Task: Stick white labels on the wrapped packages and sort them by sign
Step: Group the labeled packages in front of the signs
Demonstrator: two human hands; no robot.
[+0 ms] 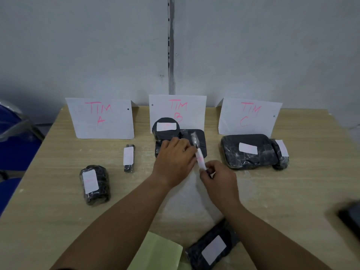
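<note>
Three folded paper signs stand at the back of the table: TIM A (pixel 101 117), TIM B (pixel 178 108) and TIM C (pixel 249 115). Between my hands is a slim wrapped package (pixel 199 157) with a white label, tilted over the table's middle. My left hand (pixel 175 158) holds its middle from the left, above a flat black package (pixel 201 140) in front of sign B. My right hand (pixel 218 178) pinches its lower end. A round labelled package (pixel 165 126) leans on sign B. Another labelled black package (pixel 212 248) lies near me.
Two labelled packages (pixel 94 184) (pixel 129 157) lie before sign A. A large one (pixel 247 151) and a small one (pixel 280 152) lie before sign C. A green sheet (pixel 159 254) sits at the near edge, a dark object (pixel 350 217) at the right edge, a blue chair (pixel 13 143) to the left.
</note>
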